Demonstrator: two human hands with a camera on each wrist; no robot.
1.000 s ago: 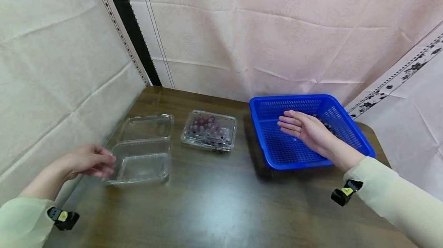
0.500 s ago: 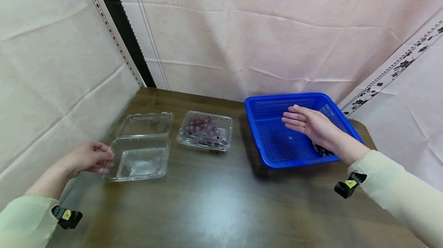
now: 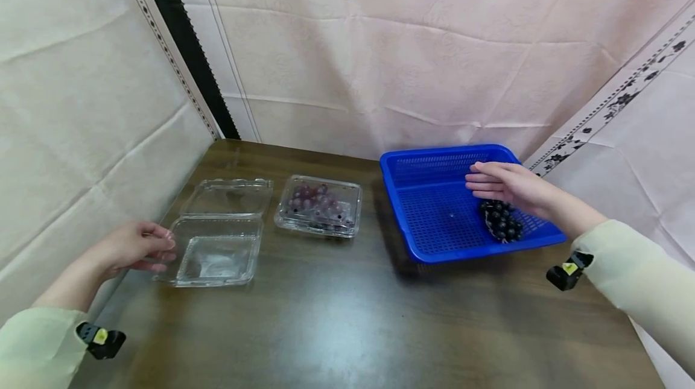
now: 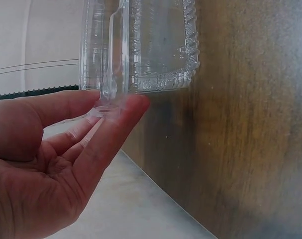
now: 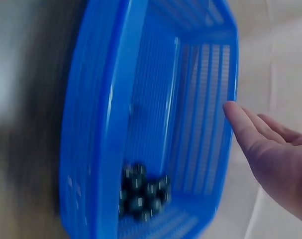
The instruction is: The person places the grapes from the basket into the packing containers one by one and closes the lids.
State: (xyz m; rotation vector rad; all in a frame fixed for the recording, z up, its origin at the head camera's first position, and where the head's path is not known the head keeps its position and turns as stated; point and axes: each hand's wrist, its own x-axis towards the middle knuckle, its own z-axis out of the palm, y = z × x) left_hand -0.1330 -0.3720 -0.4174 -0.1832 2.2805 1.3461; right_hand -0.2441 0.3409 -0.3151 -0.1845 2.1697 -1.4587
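Hands work over a dark wood-grain counter (image 3: 347,316) backed by pale pink draped cloth. Left hand (image 3: 136,248) pinches the near-left rim of a clear plastic clamshell box (image 3: 217,250) between thumb and fingertips; the wrist view shows the thin, ribbed plastic edge caught there. The box lies open and empty near the left edge of the counter, its hinged lid (image 3: 230,196) folded flat away from the person, so the long axis runs front to back. Just to its right sits a second clear box (image 3: 319,205) (closed, holding reddish-purple grapes). Right hand (image 3: 502,184) hovers with straight, relaxed fingers, holding nothing, over a square blue mesh plastic basket (image 3: 429,166). A bunch of dark grapes (image 3: 501,221) rests inside the basket's right side, just below the palm.
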